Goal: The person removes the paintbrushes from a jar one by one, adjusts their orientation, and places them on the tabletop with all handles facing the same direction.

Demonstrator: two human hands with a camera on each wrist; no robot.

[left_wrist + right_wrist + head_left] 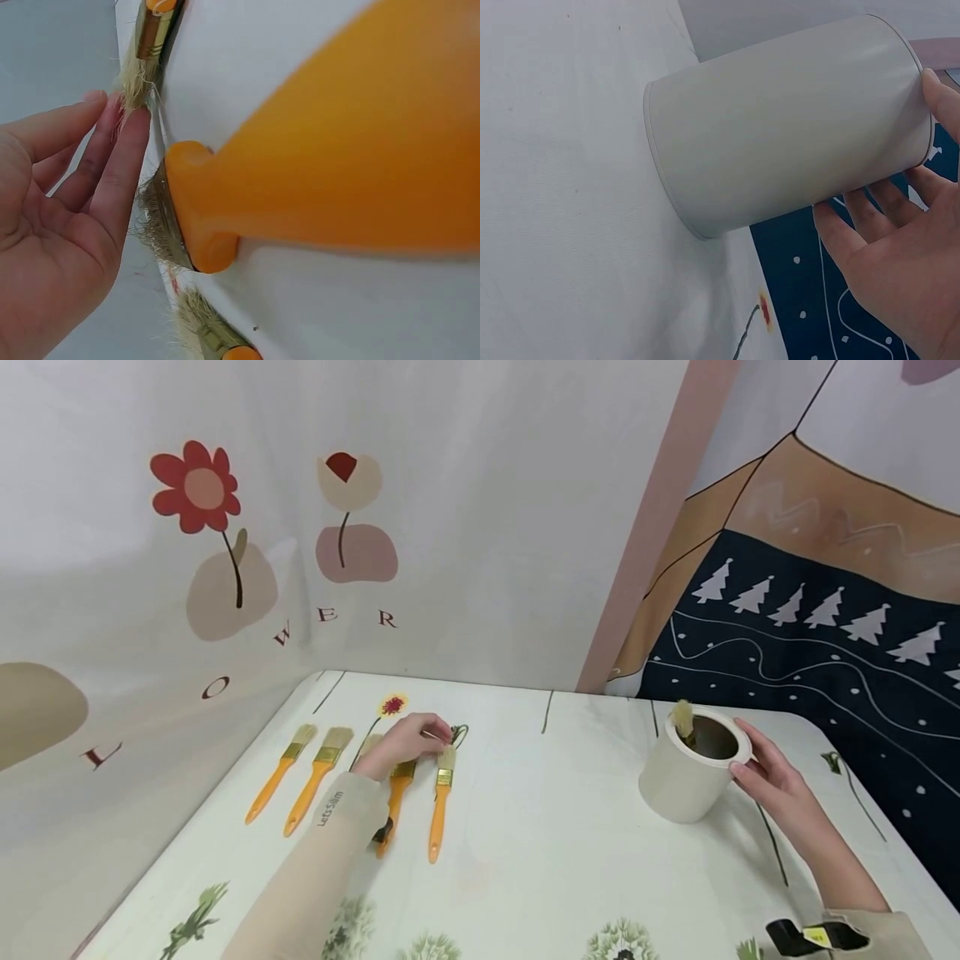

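My left hand [408,741] reaches over a row of paintbrushes with orange handles. Its thumb and fingertips pinch the pale bristles of the rightmost paintbrush [441,810], which lies with its handle towards me. Beside it, another paintbrush [397,806] is partly covered by the left hand and sleeve. In the left wrist view, a large orange handle [360,150] fills the foreground. My right hand [776,785] holds an off-white cylindrical container [678,785] near its rim, thumb at the edge and fingers along the side. One brush with bristles up [683,720] stands inside it; its lower part is hidden.
Two more paintbrushes, a narrow one [281,772] and a wider one [318,781], lie further left. The white tabletop [540,827] carries printed flowers and stems. A patterned curtain [480,527] hangs behind the table, with a dark tree-print cloth [810,652] at right.
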